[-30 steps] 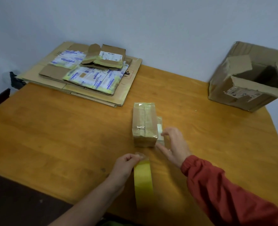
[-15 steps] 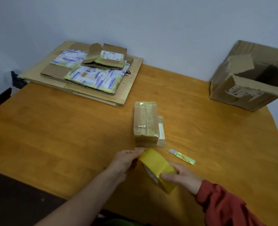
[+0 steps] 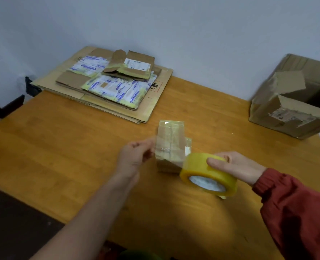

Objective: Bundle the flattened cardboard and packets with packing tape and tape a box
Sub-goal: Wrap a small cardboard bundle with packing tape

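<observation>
Far left: flattened cardboard (image 3: 151, 102) with packets (image 3: 116, 89) stacked on top, at the table's (image 3: 61, 147) back edge; we see no binding.
Left hand (image 3: 134, 156): pinches the free end of a tape strip (image 3: 164, 149).
Centre: small box (image 3: 171, 128), under the strip, already glossy with tape.
Right hand (image 3: 236, 166): curled round the yellow tape roll (image 3: 204, 166).
Far right: open box (image 3: 279, 102), flaps loose.
Step, we judge: drawing tape for the small box.
Next: keep it taut, lay it, press.
</observation>
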